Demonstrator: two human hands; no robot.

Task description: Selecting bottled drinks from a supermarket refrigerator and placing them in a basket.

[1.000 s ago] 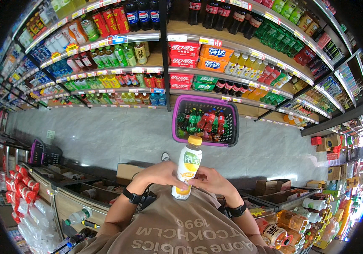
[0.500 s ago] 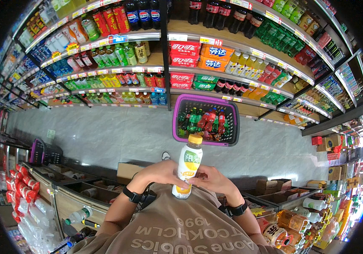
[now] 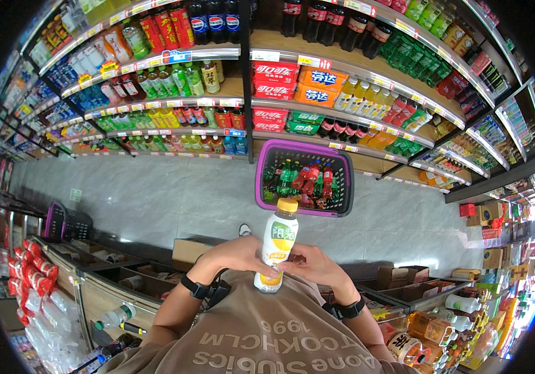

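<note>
A white drink bottle [image 3: 278,240] with an orange cap and a green and yellow label stands upright in front of my chest. My left hand [image 3: 247,254] is wrapped round its lower left side, the thumb across its front. From the other side my right hand [image 3: 310,264] grips it too, with the fingertips pressed near the bottle's lower half. Just beyond the bottle sits a black shopping basket [image 3: 350,187] with a purple rim. Several green and red drink bottles [image 3: 308,177] lie inside it.
Shelves [image 3: 242,75] packed with bottles, cans and drink cartons run along the far side. Grey floor tiles [image 3: 174,187] lie between. Another basket [image 3: 68,223] stands at the left. Open cardboard boxes [image 3: 401,275] and large bottles [image 3: 433,327] are close on my right.
Almost nothing differs. The shelves and basket sit very slightly shifted in the picture, while both hands keep the same hold on the bottle.
</note>
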